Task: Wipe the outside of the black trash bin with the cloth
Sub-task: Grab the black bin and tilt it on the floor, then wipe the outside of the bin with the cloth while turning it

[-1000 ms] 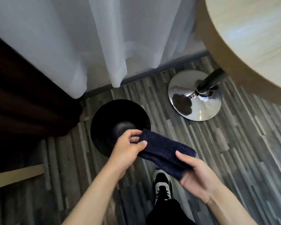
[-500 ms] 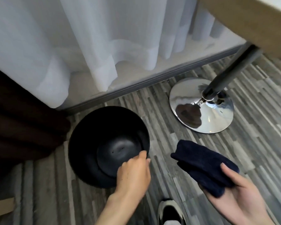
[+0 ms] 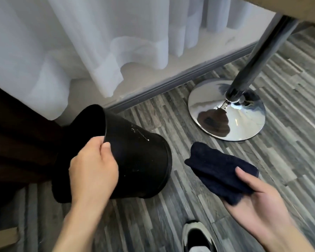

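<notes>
Head camera looks down at the round black plastic trash bin [image 3: 138,160], which is tipped on its side over the grey striped wood-pattern floor [image 3: 289,142]. Its open mouth points to the left and away, toward a dark brown drape [image 3: 16,139], and its closed bottom end points to the right. Some small pale streaks and spots show on its upper outer wall. The left hand [image 3: 93,170] grips the bin at the rim, with the thumb on the outside wall and the fingers [image 3: 91,146] curled over the edge, pressed together. If the bin touches the floor, I cannot tell.

To the right of the bin, apart from it, the right hand [image 3: 258,202] lies palm up and holds a folded dark navy terry cloth [image 3: 220,168]. The thumb presses on top of the cloth and pins it against the palm; the other fingers are hidden under it.

Beyond the cloth stands a shiny round chrome table base [image 3: 244,124] with a dark pole [image 3: 262,51]. White sheer curtains [image 3: 116,42] hang along the wall behind. A black and white shoe [image 3: 196,237] is at the lower edge.
</notes>
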